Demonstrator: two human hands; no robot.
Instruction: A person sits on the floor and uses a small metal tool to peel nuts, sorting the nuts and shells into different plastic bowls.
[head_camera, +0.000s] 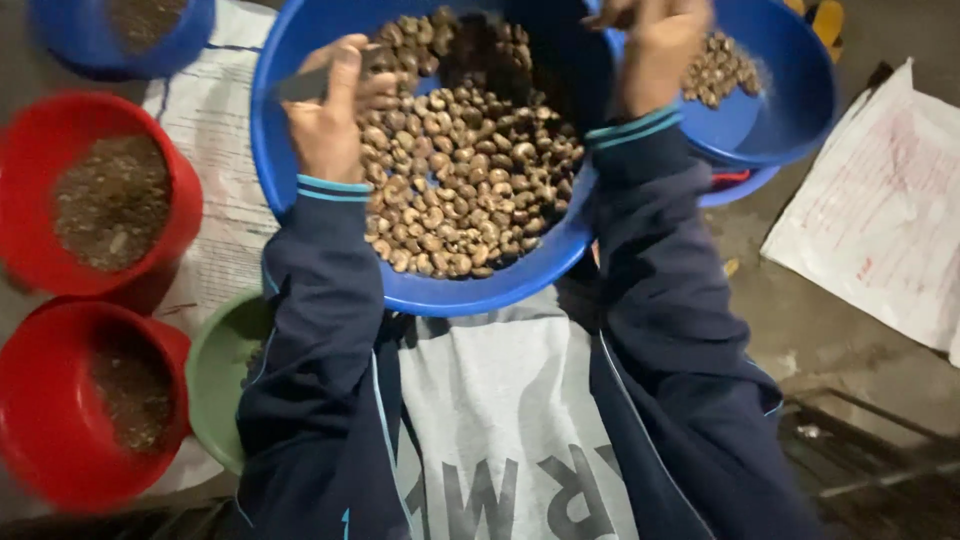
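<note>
dim, flat overhead light; soft, slightly blurred picture, darkest at the lower right corner, with faint sheen on basins.

You are sitting over a grey concrete floor (820, 330). A printed white sack (215, 150) is lying flat on it at your left, and two red bowls (30, 210) of dark crumbs and a green bowl (212, 375) are resting there. Another white sack (880, 210) is lying at your right, beside the stacked blue basins (790, 110).
</note>
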